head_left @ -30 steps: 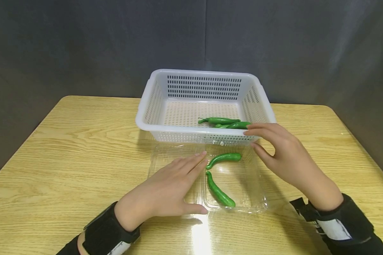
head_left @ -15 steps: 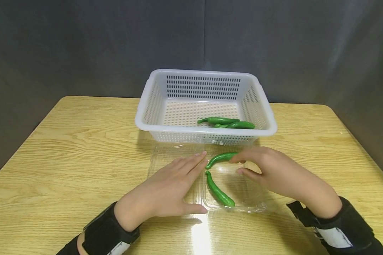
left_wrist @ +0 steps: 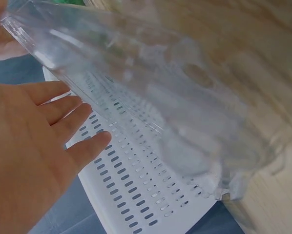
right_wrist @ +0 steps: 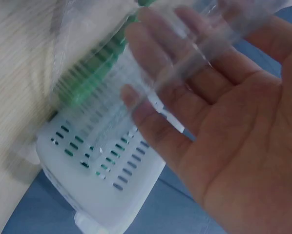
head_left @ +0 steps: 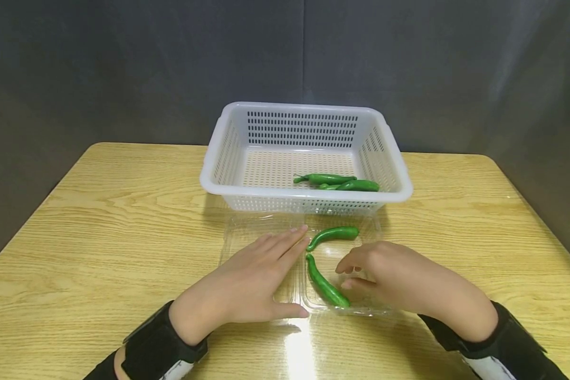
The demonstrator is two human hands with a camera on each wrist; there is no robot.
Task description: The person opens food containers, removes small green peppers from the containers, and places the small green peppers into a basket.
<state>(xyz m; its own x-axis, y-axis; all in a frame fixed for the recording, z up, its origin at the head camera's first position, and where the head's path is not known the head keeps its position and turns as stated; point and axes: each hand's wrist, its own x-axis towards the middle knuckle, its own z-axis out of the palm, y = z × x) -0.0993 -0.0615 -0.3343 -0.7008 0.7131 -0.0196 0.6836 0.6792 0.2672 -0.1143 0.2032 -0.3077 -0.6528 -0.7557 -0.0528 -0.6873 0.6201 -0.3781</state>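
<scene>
A clear plastic clamshell box (head_left: 261, 221) lies unfolded on the table, its two halves side by side. Two green chili peppers are in the right half: a curved upper one (head_left: 334, 233) and a lower one (head_left: 324, 285) slanting toward the front. My left hand (head_left: 247, 279) spreads straight fingers over the left half, fingertips by the middle fold; in the left wrist view that hand (left_wrist: 38, 136) reaches along the clear plastic. My right hand (head_left: 394, 274) hovers over the right half with loosely bent fingers, beside the lower pepper. The right wrist view shows its palm (right_wrist: 234, 141) bare.
Behind the box stands a white slotted basket (head_left: 306, 196), close against the box's far edge. Several green chili peppers (head_left: 332, 180) lie in its front right part. Wooden table top (head_left: 123, 227) extends to both sides, with a dark curtain (head_left: 171, 68) at the back.
My right hand has moved from the basket's front right corner toward me, past the upper pepper, to beside the lower one. The left hand and the peppers in the box have stayed in place.
</scene>
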